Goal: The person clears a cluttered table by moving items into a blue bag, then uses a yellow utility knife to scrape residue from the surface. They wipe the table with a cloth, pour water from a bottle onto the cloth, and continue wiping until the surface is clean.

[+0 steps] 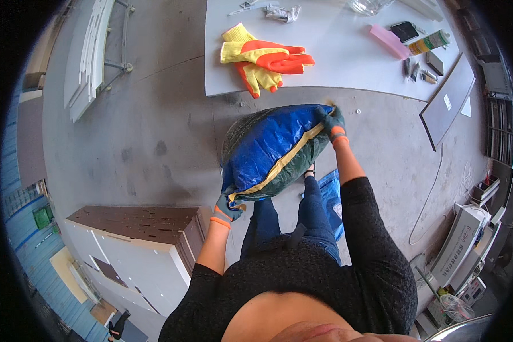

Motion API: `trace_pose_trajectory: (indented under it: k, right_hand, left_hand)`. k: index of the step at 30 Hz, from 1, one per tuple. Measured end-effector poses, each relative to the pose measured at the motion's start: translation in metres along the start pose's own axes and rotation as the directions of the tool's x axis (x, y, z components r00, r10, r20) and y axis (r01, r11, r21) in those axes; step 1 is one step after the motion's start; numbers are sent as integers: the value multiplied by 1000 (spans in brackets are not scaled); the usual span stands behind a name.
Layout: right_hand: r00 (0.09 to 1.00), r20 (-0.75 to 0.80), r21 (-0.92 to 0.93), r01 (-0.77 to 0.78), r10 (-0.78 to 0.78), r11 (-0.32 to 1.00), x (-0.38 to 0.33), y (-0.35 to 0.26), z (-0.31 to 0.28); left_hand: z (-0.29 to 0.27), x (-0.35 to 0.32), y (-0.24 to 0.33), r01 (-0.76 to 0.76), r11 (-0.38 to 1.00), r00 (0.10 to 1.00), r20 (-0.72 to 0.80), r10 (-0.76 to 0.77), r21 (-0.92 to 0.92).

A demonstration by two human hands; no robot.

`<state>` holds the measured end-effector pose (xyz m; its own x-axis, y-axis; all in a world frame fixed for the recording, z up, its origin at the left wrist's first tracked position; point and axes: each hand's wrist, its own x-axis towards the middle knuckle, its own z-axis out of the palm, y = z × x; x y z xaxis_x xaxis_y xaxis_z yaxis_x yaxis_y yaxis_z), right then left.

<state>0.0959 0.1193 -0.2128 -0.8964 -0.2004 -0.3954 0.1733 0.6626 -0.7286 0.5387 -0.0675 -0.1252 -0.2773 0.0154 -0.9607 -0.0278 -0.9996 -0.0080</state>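
Note:
A large, stuffed sack, blue and dark green with a yellow stitched edge, hangs in front of my legs. My left hand, in a grey-green glove with an orange cuff, grips its lower left corner. At the upper right corner my right hand, gloved alike, is closed round the material. The sack tilts, its right end farther from me than its left. Beyond it, a pair of yellow and orange work gloves lies near the front edge of the white table.
On the table's right are a pink block-like piece, a phone and a green-yellow tube. A dark panel leans by its corner. Stacked boards stand at my left. A blue bag lies by my right leg; a cable crosses the floor.

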Motion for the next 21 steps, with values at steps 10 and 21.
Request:
trace_pose_trajectory:
  k: [10, 21]
  right_hand:
    - [964, 185, 253, -236, 193, 938, -52, -7, 28]
    - [991, -61, 175, 130, -121, 976, -93, -28, -74]
  left_hand:
    - [-55, -13, 14, -77, 987, 982, 180, 52, 138]
    - [32, -49, 121, -600, -114, 784, 611, 112, 792]
